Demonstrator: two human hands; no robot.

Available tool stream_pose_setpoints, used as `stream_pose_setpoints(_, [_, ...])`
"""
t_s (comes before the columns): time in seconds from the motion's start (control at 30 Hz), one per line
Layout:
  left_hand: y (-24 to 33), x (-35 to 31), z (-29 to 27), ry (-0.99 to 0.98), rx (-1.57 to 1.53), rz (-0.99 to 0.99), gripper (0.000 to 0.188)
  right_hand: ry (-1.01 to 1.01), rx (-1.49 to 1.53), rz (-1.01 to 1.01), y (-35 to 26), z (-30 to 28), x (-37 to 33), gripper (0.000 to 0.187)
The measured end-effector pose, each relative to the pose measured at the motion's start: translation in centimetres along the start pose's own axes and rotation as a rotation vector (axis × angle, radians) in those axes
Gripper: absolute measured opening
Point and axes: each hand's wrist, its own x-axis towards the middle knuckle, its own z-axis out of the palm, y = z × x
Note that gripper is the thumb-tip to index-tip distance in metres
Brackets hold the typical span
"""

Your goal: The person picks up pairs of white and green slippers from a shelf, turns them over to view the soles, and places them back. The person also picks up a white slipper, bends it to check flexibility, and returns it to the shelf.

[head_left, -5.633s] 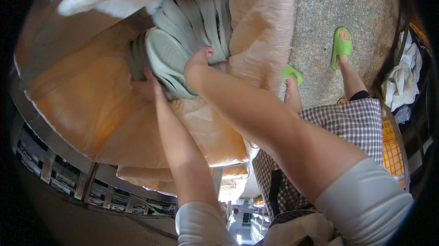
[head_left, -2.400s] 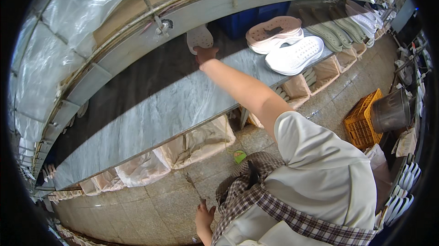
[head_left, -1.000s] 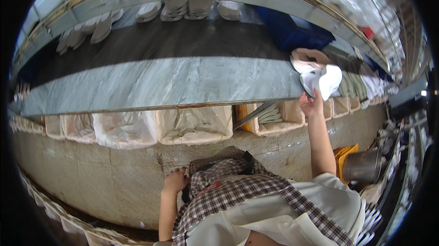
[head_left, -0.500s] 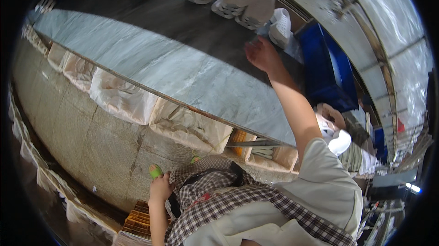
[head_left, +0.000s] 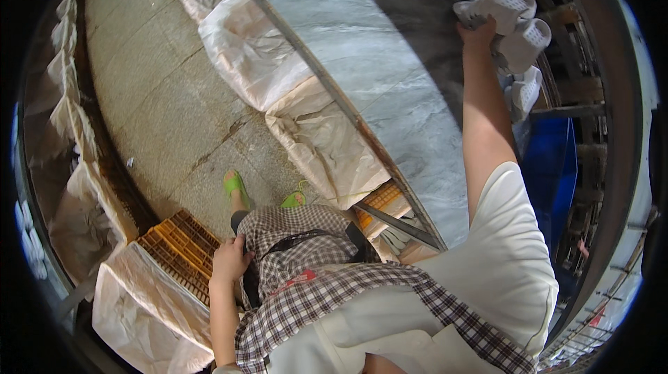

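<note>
White perforated clogs (head_left: pixel 511 6) lie along the far edge of a grey-topped table (head_left: pixel 362 47), some stacked on each other. With my right arm stretched out across the table, my right hand (head_left: pixel 478 33) is at the near end of one clog, fingers closed round it. Some of the fingertips are hidden by the hand and shoe. Another clog (head_left: pixel 527 47) sits just right of that hand, and one more (head_left: pixel 525 92) lies nearer me. My left hand (head_left: pixel 232 260) hangs beside my checked apron (head_left: pixel 296 235), holding nothing visible, with its fingers loosely apart.
Lined bins (head_left: pixel 323 137) stand under the table's near edge. A blue crate (head_left: pixel 550 158) is beyond my right arm. At lower left are an orange plastic crate (head_left: pixel 182 245) and a lined container (head_left: pixel 142 304). Walkway floor (head_left: pixel 160 89) runs between the rows of bins.
My view has turned, so table and clogs now sit further right. My right hand has gone from free above the table to a clog in the stack. My left hand stays by the apron.
</note>
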Motion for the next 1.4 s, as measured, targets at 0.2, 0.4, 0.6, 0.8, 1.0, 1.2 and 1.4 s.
stream_pose_setpoints(0.2, [-0.7, -0.7, -0.9, -0.105, -0.036, -0.035, 0.05, -0.061, -0.046, 0.025, 3.3, -0.1, 2.1, 0.047])
stream_pose_setpoints(0.4, [-1.0, 3.1, -6.7, -0.069, 0.003, 0.12, 0.056, 0.015, 0.3, 0.202, 0.0, 1.1, -9.9, 0.035])
stream_pose_setpoints(0.6, [4.4, 8.3, -16.6, 0.209, -0.325, 0.632, 0.057, 0.023, 0.238, 0.464, -0.9, -0.3, -33.4, 0.038])
stream_pose_setpoints(0.8, [14.1, 10.3, -22.5, -0.02, -0.837, 0.924, 0.09, -0.142, 0.071, 0.534, 0.2, -0.9, -49.2, 0.062])
stream_pose_setpoints(1.0, [17.8, 10.2, -23.1, -0.272, -1.029, 0.982, 0.097, -0.159, -0.28, 0.251, 3.8, 0.0, -55.8, 0.094])
stream_pose_setpoints(1.2, [14.3, 9.2, -23.1, -0.576, -1.57, 0.981, 0.078, -0.272, -0.628, -0.167, 4.7, 3.7, -57.9, 0.099])
stream_pose_setpoints(1.4, [9.9, 8.5, -26.0, -0.657, -1.74, 1.035, 0.063, -0.054, -0.165, -0.081, 2.0, 8.5, -55.6, 0.054])
